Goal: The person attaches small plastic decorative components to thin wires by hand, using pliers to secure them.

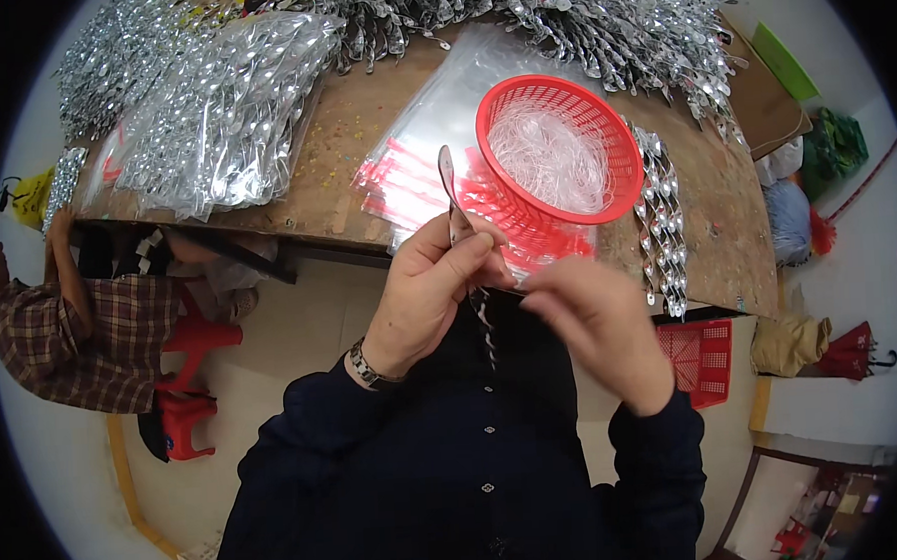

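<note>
1. Silver strips (597,23), heaped along the far side of the brown table (324,175); the largest stock in view; whether these are finished cannot be told.
2. Filled bag (231,119), clear, on the left part of the table; packed with similar strips; judged the most advanced portion of the work.
3. Flat bags (441,110), clear with red bands, spread near the middle of the table; seemingly unfilled, so some packing appears to remain.
4. Red basket (612,138), standing partly over the flat bags; it contains a tangle of pale thread (548,161); the quantity suggests many pieces are left.
5. Row of strips (669,220), laid on the table just right of the basket; probably set apart; done or waiting is not evident.
6. Left hand (434,281), at the table's near edge, thumb and fingers closed on a single strip (448,175); right hand (595,319), just beside it, blurred; its fingers curl narrowly, but whether they pinch anything cannot be told.
7. Single strip, detail; upper end projecting above the left hand, twisted lower end hanging below; judged partway through handling, not yet laid down; no thread is discernible on it.
</note>
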Available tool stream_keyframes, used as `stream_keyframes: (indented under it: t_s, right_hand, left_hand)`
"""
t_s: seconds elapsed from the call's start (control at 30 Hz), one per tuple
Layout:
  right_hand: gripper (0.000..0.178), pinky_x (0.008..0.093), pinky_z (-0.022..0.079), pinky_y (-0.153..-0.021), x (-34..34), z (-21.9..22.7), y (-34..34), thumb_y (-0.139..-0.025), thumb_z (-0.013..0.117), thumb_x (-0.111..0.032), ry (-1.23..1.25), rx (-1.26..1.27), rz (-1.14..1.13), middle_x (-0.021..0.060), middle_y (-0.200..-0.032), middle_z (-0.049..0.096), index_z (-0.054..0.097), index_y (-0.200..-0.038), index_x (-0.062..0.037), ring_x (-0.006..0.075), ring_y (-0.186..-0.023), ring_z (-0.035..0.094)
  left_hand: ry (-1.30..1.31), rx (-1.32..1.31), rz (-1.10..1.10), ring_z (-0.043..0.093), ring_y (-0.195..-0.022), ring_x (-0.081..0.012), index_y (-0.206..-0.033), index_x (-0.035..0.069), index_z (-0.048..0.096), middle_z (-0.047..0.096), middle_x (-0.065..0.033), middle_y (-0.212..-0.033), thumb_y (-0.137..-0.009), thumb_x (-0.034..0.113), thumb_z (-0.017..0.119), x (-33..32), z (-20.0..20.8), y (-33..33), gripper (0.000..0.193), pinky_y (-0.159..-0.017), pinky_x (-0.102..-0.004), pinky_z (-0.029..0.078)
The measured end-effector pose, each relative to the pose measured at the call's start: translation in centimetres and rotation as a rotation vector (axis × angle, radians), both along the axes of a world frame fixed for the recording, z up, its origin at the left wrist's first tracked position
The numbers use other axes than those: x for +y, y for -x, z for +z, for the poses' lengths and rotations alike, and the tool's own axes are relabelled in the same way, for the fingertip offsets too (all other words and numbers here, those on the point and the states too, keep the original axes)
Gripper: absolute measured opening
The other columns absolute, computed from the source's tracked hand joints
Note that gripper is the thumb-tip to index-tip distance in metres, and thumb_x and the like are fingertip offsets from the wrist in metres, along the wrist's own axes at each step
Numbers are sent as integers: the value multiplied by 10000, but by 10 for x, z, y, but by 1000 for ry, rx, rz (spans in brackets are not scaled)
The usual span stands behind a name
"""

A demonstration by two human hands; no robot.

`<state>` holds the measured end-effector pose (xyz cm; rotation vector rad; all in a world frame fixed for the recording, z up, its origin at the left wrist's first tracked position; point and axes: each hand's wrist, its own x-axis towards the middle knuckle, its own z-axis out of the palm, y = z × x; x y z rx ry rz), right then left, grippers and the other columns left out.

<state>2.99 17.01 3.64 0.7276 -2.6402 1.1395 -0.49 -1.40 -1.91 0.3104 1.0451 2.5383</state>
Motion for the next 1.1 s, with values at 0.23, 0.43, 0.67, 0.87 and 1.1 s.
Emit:
stream_keyframes:
  t_s: [0.23, 0.43, 0.67, 0.87, 1.1]
  right_hand:
    - [94, 280, 461, -613, 39, 11, 81, -809, 603, 13, -73, 140, -213, 82, -809, 597, 612, -902, 9, 175, -683, 596]
    - [120, 342, 480, -685, 46, -10, 129, -774, 617, -3, -293, 296, -188, 107, -894, 594, 618, -892, -27, 280, -792, 608]
    - [99, 386, 479, -705, 43, -27, 155, -757, 636, -40, -538, 226, -187, 113, -909, 585, 600, -848, -34, 313, -823, 600]
    - [52, 404, 469, -688, 43, -5, 148, -762, 612, -43, -390, 255, -168, 135, -853, 586, 587, -801, -21, 325, -805, 597]
    - [28, 223, 424, -573, 49, 11, 130, -840, 599, -45, -45, -93, -247, 30, -737, 596, 595, -837, -17, 89, -636, 541]
  left_hand:
    - [139, 25, 86, 576, -664, -110, -1015, -1, 579, 574, -40, -790, -929, 101, 538, 4, -8, 15, 139, -628, -245, 501]
    - [180, 0, 50, 558, -635, -74, -998, 1, 594, 564, -13, -782, -921, 116, 565, 9, -11, 16, 142, -593, -207, 490]
    - [228, -35, 9, 569, -619, -102, -1046, -5, 589, 552, -26, -741, -920, 82, 541, 9, -13, 15, 160, -574, -220, 496]
    - [220, -14, 10, 571, -613, -100, -1059, -4, 588, 549, -21, -737, -923, 88, 538, 9, -13, 18, 172, -574, -216, 498]
    - [185, -23, 21, 556, -617, -65, -1037, -15, 595, 567, -7, -788, -923, 105, 554, 11, -5, 25, 171, -574, -198, 489]
